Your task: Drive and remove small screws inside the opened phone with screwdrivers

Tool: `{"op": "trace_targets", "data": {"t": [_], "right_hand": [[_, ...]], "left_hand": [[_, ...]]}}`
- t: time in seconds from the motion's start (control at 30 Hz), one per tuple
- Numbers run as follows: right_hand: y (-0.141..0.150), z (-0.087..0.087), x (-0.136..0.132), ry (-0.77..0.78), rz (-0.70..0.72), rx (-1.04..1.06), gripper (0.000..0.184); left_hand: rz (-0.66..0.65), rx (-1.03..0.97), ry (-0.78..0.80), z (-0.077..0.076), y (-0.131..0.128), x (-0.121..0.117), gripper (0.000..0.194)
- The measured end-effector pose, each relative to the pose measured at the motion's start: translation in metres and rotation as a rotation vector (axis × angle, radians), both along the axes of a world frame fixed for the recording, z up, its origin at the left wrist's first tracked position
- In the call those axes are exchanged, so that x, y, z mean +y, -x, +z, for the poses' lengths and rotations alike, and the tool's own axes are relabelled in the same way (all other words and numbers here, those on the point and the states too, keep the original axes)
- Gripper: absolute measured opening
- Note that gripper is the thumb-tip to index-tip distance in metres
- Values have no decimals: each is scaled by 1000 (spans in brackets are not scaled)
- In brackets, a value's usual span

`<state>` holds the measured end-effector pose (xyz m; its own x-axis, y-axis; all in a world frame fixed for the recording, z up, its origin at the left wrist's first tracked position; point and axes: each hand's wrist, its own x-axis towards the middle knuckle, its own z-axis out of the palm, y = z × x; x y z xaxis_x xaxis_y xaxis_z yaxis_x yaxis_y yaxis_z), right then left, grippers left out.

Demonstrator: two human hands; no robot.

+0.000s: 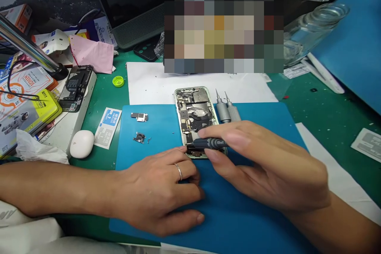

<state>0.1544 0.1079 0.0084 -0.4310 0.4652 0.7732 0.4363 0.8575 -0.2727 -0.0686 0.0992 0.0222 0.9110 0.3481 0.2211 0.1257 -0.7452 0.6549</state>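
Observation:
An opened smartphone [200,114] lies on the blue mat, its inner parts bare. My right hand [268,158] pinches a dark screwdriver [208,143] between thumb and fingers, held nearly flat over the phone's lower end. The tool's thin tip points left, beside my left index finger. My left hand [162,190] rests on the mat, wearing a ring, thumb stretched out and other fingers loosely bent. Its index fingertip meets the phone's lower left edge. Left of the phone lie a small metal-shielded part [139,117], a small dark circuit part [139,137] and tiny loose pieces.
Two silver screwdrivers [228,109] lie right of the phone. At left are a white rounded case [81,144], a printed packet [107,127], a green cap [118,81] and another phone body [76,87] on a white box. A glass jar [315,27] stands back right.

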Motion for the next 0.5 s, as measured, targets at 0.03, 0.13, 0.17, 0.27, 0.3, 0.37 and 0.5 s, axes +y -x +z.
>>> {"op": "trace_targets", "data": {"t": [0.03, 0.13, 0.17, 0.27, 0.3, 0.37, 0.5], "right_hand": [[0, 0, 0, -6, -11, -1, 33], [2, 0, 0, -34, -31, -11, 31], [2, 0, 1, -45, -34, -15, 30], [2, 0, 2, -61, -40, -27, 27], [2, 1, 2, -60, -40, -30, 26], [2, 2, 2, -48, -27, -29, 25], [3, 2, 1, -19, -10, -56, 26]], "left_hand": [[-1, 0, -1, 0, 0, 0, 32], [0, 4, -6, 1, 0, 0, 32], [2, 5, -7, 1, 1, 0, 33], [9, 5, -5, 2, 1, 0, 32], [11, 4, -1, 2, 1, 0, 32], [14, -2, 4, 2, 1, 0, 31], [20, -12, 5, 0, 0, 1, 32]]}}
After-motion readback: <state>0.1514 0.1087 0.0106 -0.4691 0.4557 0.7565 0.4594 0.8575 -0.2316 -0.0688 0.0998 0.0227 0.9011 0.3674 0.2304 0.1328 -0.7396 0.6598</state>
